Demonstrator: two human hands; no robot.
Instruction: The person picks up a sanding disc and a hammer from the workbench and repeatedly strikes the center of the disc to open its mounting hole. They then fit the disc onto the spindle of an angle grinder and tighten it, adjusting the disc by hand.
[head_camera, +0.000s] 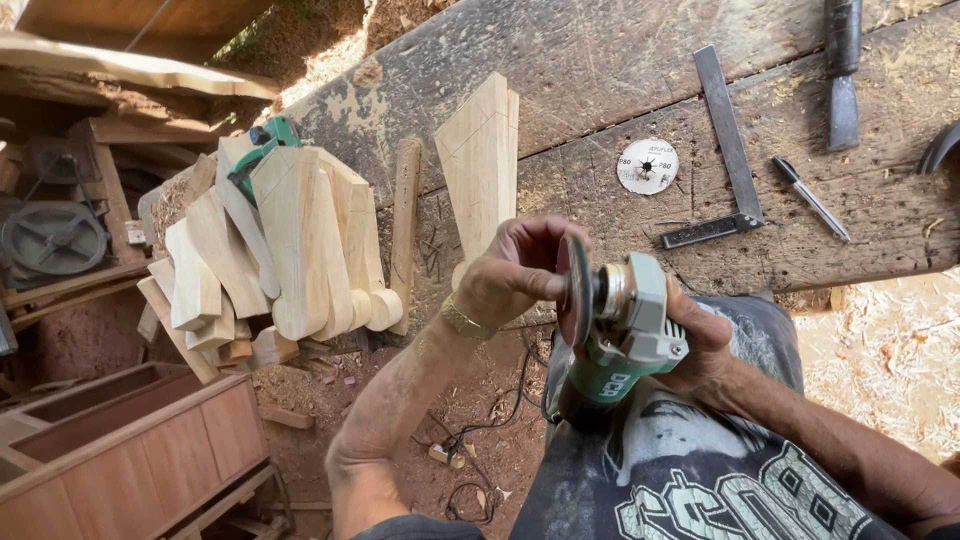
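Both hands are on a green grinder (620, 335), held near the belly just off the table (600, 70) edge. Right hand (700, 345) is wrapped around its body; left hand (515, 270) pinches the disc (578, 290) at the rim, fingers closed on it. A spare round disc (647, 165) lies on the table beside a steel square (725, 150), with a pen (810, 198) and chisel (842, 70) further right. Cut wood blocks (290, 240) are stacked at the left. Judging by the cord (480, 420) trailing down, a bumped switch could spin the disc into those fingers.
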